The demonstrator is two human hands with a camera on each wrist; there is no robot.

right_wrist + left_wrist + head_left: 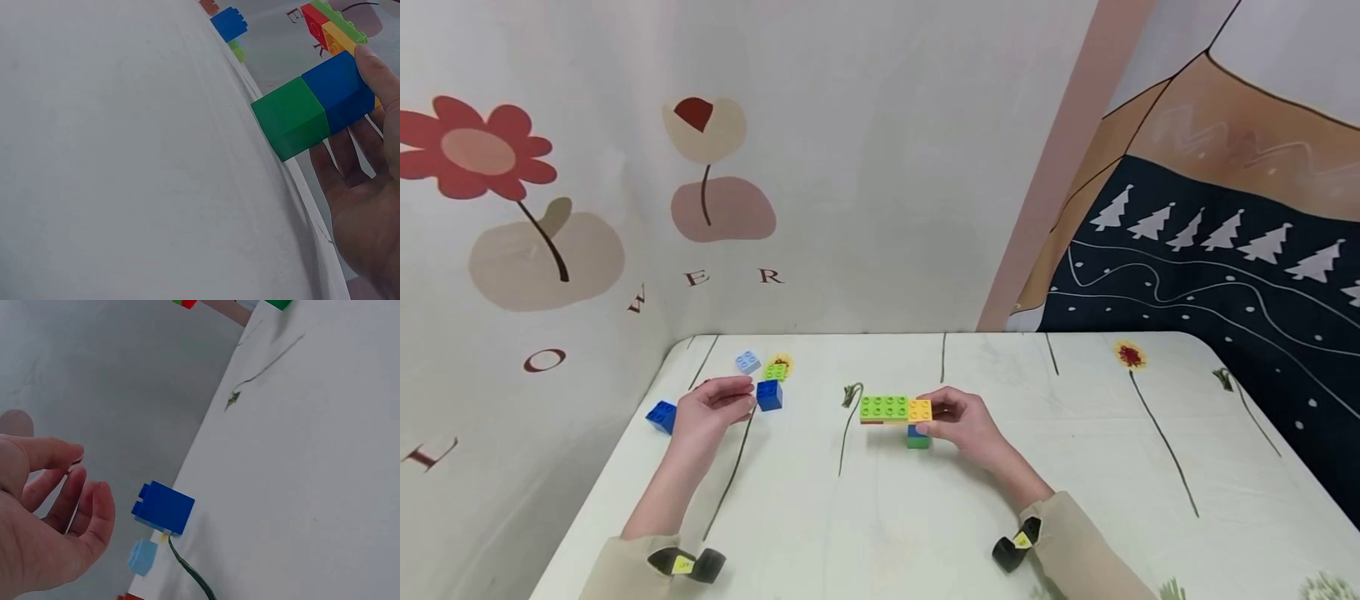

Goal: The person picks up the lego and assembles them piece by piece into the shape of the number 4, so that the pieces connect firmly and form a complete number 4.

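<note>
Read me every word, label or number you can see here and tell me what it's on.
"W E R": brown letters on the flowered wall cloth, below the flowers.
"O": further left on the same cloth.
One more brown letter at the far left edge, cut off, cannot be read.
Yellow tags on both wrist straps: too small to read.
The toy bricks and the table cover carry no readable text.

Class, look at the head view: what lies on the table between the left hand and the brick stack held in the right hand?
One dark blue brick beside the left hand; from there to the brick stack, bare tablecloth.
</note>
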